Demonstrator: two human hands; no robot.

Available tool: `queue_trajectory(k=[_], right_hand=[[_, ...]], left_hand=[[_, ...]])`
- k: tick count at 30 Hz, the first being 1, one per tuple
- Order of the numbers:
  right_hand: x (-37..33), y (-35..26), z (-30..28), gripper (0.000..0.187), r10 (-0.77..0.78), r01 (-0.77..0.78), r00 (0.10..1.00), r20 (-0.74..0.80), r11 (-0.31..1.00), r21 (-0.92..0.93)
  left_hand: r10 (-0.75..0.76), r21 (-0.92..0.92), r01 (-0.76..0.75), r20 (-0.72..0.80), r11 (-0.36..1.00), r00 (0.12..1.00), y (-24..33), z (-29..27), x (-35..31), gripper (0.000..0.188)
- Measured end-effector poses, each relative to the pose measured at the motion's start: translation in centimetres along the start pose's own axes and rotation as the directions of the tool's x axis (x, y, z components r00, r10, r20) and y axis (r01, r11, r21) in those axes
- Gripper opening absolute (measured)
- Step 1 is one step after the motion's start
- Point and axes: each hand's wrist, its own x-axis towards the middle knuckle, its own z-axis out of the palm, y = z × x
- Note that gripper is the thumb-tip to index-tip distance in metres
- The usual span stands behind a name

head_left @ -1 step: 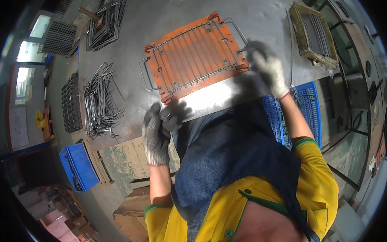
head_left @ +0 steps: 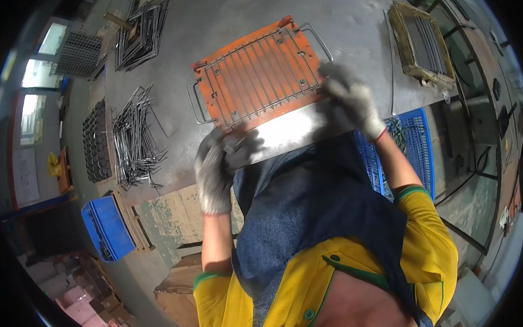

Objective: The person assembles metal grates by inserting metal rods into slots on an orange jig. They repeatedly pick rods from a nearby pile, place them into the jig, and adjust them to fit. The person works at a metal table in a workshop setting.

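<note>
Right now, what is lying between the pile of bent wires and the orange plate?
In the head view, grey tabletop, then a wire handle sticking out beside the orange plate.

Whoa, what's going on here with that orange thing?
A person's gloved left hand and right hand are at the near corners of an orange board on a metal table. A wire rack lies on the board. It's too blurry to tell if they're gripping it. Bent rods are piled to the left.

Orange plate (head_left: 222,107), grey wire rack (head_left: 275,105), navy apron (head_left: 306,199), green-trimmed yellow shirt (head_left: 431,244)
</note>
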Motion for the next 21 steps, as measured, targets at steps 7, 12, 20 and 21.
queue_trajectory(k=[7,12,20,21], right_hand=[[-1.8,-6.9,2.6,0.041,0.499,-0.492,0.856,0.134,0.708,0.507],[-0.9,-4.8,2.3,0.03,0.573,-0.515,0.812,0.11,0.615,0.598],[1.4,1.4,4.0,0.029,0.064,-0.07,0.997,-0.041,0.986,-0.149],[1.2,2.5,4.3,0.029,-0.068,0.052,0.996,-0.053,0.963,-0.263]], left_hand=[[-0.13,0.259,0.122,0.016,0.958,0.991,-4.7,10.1,9.8,0.024],[-0.324,0.31,0.264,0.161,0.913,0.932,-6.3,10.1,13.7,0.016],[-0.375,0.516,0.271,0.108,0.813,0.921,-7.2,9.7,16.5,0.012],[-0.358,0.607,0.227,0.102,0.761,0.928,-6.7,9.9,16.5,0.015]])
